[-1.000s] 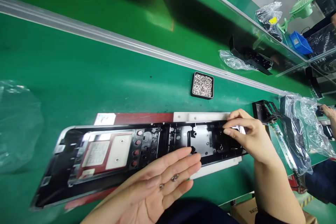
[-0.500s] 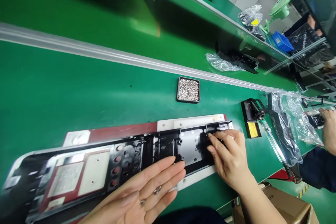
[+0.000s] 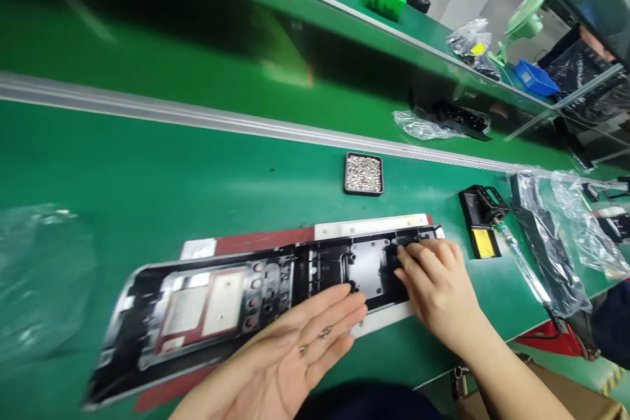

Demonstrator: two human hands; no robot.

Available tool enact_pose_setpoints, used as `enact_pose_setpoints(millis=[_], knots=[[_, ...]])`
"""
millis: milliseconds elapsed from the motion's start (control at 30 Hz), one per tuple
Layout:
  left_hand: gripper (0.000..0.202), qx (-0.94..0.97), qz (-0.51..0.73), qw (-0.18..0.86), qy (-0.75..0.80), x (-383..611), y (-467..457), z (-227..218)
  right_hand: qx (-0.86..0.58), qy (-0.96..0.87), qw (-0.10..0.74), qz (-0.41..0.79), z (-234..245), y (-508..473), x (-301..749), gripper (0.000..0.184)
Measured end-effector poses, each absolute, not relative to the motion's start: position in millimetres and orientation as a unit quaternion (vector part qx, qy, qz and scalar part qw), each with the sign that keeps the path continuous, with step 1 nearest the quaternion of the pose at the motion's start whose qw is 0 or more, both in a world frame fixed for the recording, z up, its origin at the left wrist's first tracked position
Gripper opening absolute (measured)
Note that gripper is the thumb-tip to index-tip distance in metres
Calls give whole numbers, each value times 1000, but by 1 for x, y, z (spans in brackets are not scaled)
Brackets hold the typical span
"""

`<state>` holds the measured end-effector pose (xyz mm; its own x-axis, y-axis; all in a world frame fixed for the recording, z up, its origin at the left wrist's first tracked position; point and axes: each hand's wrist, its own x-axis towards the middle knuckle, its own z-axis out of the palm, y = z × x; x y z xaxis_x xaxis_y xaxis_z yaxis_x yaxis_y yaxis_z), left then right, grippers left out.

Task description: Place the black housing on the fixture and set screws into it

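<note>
Right hand (image 3: 438, 289) now flatter on glossy panel (image 3: 256, 289)

My left hand (image 3: 290, 354) lies palm up and flat near the front edge of the green bench (image 3: 147, 164), two small silver screws (image 3: 315, 341) resting on my fingers. My right hand (image 3: 438, 289) presses fingertips down onto the right end of the long black plastic frame (image 3: 236, 295), which sits on a red and white fixture board (image 3: 369, 226). A small black tray of silver screws (image 3: 363, 174) stands behind it, near the bench's back rail.
</note>
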<state>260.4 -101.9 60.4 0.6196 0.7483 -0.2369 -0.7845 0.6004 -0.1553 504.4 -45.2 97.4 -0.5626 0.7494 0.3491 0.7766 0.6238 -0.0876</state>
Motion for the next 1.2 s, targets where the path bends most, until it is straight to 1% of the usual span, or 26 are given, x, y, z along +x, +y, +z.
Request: enact_pose_setpoints(millis=[167,300,367,467,533,667,767,833,967,1067,1133,1200], knots=[[41,-47,424,896,127,266,-95,80,-438,-857,271,12,102,-63,503,23],[41,1,418,899,133,267,-95,88,-363,-857,330,154,118,-77,477,22],[41,13,415,901,122,267,-95,91,-321,-860,333,217,123,-79,463,23],[42,25,415,903,108,266,-95,92,-307,-867,291,263,125,-76,451,23],[42,31,415,903,103,265,-96,91,-317,-866,273,272,125,-74,450,21],[43,33,408,906,107,264,-100,86,-357,-842,277,295,125,-74,454,15],[44,27,396,912,105,266,-101,83,-370,-836,257,312,124,-76,455,12],[43,20,395,913,95,267,-102,81,-362,-852,240,294,121,-78,455,13],[42,-15,392,915,91,267,-107,74,-326,-892,213,228,121,-82,459,21],[43,-32,386,918,88,266,-112,67,-315,-901,182,238,126,-83,468,19],[44,-42,383,919,83,266,-114,64,-336,-884,213,246,127,-82,478,21],[46,-45,380,920,84,266,-114,62,-376,-860,268,216,124,-78,488,20]])
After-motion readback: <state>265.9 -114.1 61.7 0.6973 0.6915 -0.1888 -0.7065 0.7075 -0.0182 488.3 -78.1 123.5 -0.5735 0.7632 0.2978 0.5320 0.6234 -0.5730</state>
